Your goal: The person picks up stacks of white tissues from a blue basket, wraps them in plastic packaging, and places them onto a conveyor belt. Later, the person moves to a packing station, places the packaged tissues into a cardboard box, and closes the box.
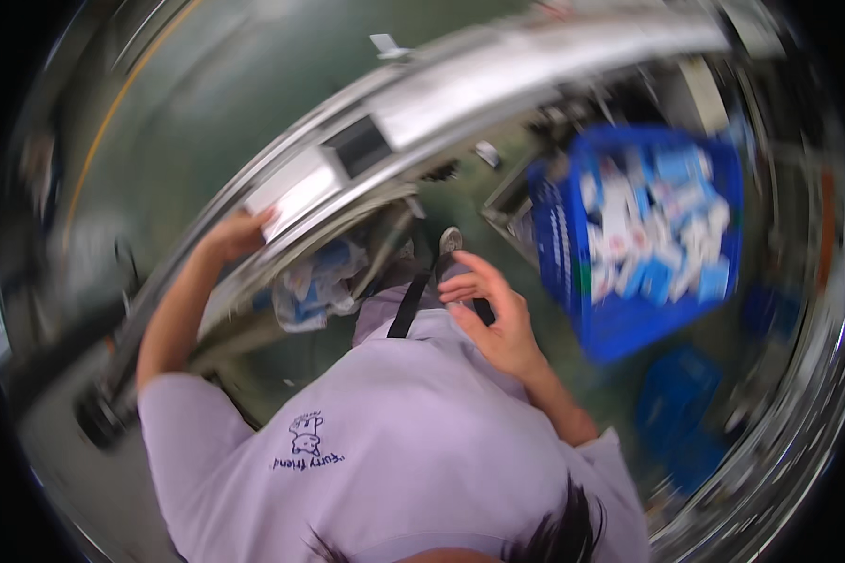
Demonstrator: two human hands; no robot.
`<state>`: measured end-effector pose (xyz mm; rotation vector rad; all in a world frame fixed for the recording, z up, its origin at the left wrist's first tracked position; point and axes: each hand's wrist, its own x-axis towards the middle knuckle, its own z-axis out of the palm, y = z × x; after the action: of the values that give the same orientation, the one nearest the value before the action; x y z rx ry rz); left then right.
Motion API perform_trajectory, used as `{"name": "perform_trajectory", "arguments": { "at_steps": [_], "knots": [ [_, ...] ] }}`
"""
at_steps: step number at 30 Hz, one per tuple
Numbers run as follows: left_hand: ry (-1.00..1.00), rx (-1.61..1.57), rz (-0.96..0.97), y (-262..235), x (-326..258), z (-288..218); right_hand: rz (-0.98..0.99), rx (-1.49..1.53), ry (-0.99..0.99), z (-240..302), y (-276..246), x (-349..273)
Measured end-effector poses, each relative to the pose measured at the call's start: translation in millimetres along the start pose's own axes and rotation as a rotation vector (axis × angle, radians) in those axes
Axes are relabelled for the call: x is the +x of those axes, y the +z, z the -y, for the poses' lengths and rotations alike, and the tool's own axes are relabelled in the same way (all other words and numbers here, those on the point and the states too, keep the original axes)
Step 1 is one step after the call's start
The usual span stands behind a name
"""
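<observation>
My left hand [240,235] is at the left end of a long pale metal conveyor [498,70]. Its fingers touch the edge of a flat white surface [299,190]; blur hides whether they grip it. A dark rectangular patch [357,146] lies just beyond that surface on the conveyor. In front of my body, my right hand [499,324] hangs in the air with fingers apart and holds nothing. To its right stands a large blue crate [599,330], full of small white and light-blue packets [662,220].
Under the conveyor hangs a clear plastic bag [314,286] with white and blue contents. More blue containers [678,394] sit low at the right. A white scrap [388,46] lies on the green floor [225,84] past the conveyor. Metal framework lines the right rim.
</observation>
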<state>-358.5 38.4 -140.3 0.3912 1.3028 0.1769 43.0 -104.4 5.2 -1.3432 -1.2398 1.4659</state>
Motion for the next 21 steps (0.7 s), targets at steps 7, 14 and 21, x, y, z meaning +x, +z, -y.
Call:
{"name": "perform_trajectory", "arguments": {
  "at_steps": [7, 14, 21],
  "knots": [
    [0.605, 1.457, -0.616, 112.1, -142.1, -77.3, -0.301, -0.091, -0.014, -14.2, -26.9, -77.4],
    [1.297, 1.285, 0.052, 468.2, -59.5, -39.7, -0.49, 0.039, -0.072, -77.8, -135.4, -220.2],
    [1.105, 1.786, 1.133, 790.1, 20.5, 146.5, -0.832, 0.093, 0.056, -159.1, -297.5, -404.5]
  ]
}}
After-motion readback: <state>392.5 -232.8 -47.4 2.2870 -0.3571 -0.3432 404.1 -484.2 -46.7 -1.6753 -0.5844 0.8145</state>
